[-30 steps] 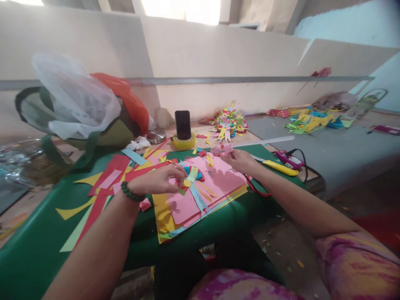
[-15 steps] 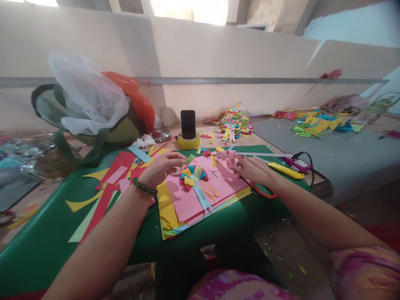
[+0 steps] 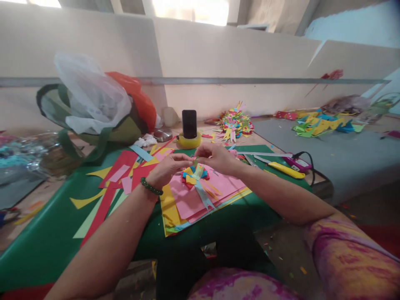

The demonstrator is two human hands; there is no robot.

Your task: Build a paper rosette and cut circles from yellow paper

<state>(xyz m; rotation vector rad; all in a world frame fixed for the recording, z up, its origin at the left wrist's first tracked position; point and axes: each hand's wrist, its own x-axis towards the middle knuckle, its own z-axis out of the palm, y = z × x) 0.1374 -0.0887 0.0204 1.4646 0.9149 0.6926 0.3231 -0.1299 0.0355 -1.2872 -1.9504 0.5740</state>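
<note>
My left hand [image 3: 170, 167] pinches a small green paper piece [image 3: 195, 161] between thumb and fingers. My right hand [image 3: 215, 158] meets it there, its fingertips closed on the same piece. Just below both hands lies a multicoloured paper rosette [image 3: 191, 179] of red, yellow and blue folds, with a pale green strip across it and a light blue forked tail [image 3: 204, 196]. It rests on pink paper sheets [image 3: 187, 204], which lie over yellow sheets [image 3: 169, 206]. My right hand partly hides the small scraps behind it.
Red, yellow and pale green strips [image 3: 103, 212] lie on the green surface at left. A yellow cutter [image 3: 286, 170] and purple device [image 3: 296, 163] are at right. Behind stand a phone [image 3: 189, 123] on a yellow holder, a pile of paper rosettes [image 3: 236, 123] and a bag [image 3: 93, 125].
My right hand has moved left from the scissors and pink scraps to my left hand, and its fingers now close on the green piece. The left hand has shifted slightly right.
</note>
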